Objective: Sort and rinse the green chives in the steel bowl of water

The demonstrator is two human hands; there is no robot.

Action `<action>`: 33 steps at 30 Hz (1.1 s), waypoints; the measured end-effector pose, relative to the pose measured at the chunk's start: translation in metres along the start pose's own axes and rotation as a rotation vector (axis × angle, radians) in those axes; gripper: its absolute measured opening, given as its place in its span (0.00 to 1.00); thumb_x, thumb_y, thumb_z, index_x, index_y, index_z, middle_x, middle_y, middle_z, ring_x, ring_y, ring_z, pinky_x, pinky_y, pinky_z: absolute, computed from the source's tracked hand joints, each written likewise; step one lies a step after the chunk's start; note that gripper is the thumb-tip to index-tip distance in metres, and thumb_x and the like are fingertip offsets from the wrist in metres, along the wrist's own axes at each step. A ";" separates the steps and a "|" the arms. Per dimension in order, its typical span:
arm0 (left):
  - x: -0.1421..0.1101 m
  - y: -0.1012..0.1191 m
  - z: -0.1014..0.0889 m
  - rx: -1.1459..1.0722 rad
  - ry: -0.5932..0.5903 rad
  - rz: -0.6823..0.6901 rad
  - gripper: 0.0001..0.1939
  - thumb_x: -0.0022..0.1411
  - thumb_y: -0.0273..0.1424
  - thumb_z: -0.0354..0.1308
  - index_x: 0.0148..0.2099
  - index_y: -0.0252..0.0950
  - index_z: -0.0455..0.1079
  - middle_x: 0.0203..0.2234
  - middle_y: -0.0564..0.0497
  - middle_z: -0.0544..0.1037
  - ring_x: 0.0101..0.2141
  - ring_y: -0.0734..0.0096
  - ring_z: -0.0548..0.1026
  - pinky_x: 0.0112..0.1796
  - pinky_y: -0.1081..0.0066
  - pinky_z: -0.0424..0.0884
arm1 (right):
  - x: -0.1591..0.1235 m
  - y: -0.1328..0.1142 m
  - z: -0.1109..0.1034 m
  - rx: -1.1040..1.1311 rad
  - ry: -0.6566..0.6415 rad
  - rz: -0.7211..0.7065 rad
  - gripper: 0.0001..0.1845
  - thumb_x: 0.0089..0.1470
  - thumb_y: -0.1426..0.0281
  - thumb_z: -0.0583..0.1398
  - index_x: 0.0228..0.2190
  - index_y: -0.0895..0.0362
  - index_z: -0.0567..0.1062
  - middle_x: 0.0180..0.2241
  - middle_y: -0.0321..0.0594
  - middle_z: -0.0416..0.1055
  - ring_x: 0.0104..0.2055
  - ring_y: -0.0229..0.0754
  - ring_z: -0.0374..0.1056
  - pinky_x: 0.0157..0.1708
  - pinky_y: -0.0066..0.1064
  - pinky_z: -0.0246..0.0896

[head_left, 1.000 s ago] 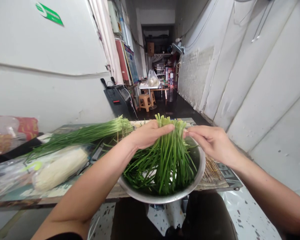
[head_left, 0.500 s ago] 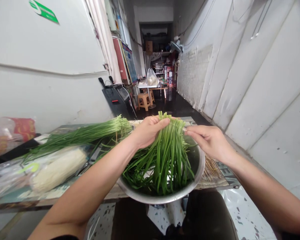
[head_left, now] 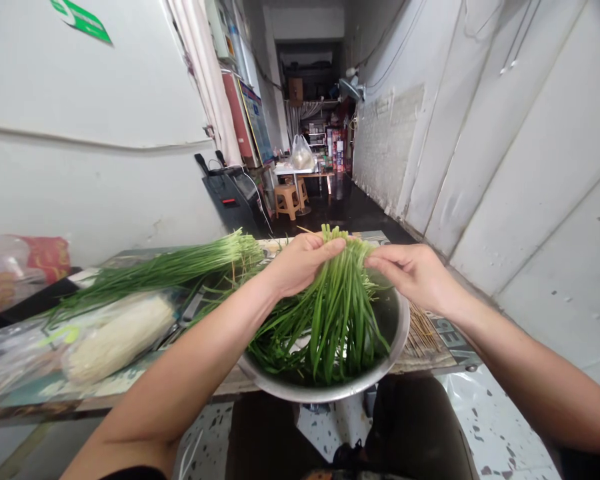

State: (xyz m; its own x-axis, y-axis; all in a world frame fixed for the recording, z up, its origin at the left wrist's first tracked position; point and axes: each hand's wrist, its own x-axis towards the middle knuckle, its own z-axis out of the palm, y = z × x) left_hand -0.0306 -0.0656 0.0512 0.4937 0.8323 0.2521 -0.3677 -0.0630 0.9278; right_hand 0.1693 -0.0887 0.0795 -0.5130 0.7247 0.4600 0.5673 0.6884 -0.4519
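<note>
My left hand (head_left: pixel 300 264) is closed round the cut ends of a bunch of green chives (head_left: pixel 333 313), holding them above a metal bowl (head_left: pixel 399 335). The leaf tips hang down into the bowl. My right hand (head_left: pixel 414 273) pinches strands at the right side of the same bunch, close to the cut ends. The bowl rests at the front edge of a low table (head_left: pixel 130 380).
Another long bundle of chives (head_left: pixel 165 270) lies across the table to the left. A clear bag of white enoki mushrooms (head_left: pixel 115 337) lies in front of it. Bamboo skewers (head_left: pixel 423 333) lie right of the bowl. Walls close both sides; stools (head_left: pixel 287 200) stand far down the corridor.
My right hand moved in and took hold of strands at the bunch's right side. The bunch shifted slightly up and left in my left hand.
</note>
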 end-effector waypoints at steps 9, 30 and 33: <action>0.016 -0.006 -0.048 0.056 0.057 0.010 0.28 0.56 0.50 0.55 0.49 0.33 0.72 0.47 0.39 0.75 0.52 0.55 0.69 0.54 0.59 0.62 | -0.013 0.009 -0.017 0.045 0.238 0.111 0.13 0.56 0.61 0.56 0.31 0.55 0.76 0.29 0.36 0.75 0.32 0.37 0.70 0.31 0.27 0.64; 0.031 -0.033 -0.023 1.228 -0.331 -0.513 0.18 0.34 0.40 0.70 0.12 0.35 0.67 0.09 0.50 0.65 0.19 0.66 0.69 0.30 0.68 0.65 | -0.063 0.077 0.045 -0.730 0.112 0.458 0.19 0.60 0.65 0.47 0.30 0.56 0.76 0.32 0.42 0.72 0.30 0.38 0.64 0.27 0.30 0.46; 0.072 -0.030 -0.033 1.401 -0.180 -0.340 0.04 0.47 0.31 0.63 0.25 0.35 0.77 0.19 0.48 0.74 0.25 0.65 0.71 0.33 0.69 0.63 | -0.059 0.077 0.047 -0.733 0.118 0.488 0.18 0.60 0.66 0.47 0.31 0.57 0.76 0.33 0.42 0.71 0.29 0.37 0.63 0.26 0.30 0.45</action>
State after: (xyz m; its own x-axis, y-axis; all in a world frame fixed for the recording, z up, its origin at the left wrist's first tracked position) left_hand -0.0094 0.0145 0.0325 0.5273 0.8440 -0.0981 0.7894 -0.4440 0.4239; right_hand 0.2132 -0.0775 -0.0182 -0.0592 0.8969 0.4382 0.9960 0.0822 -0.0337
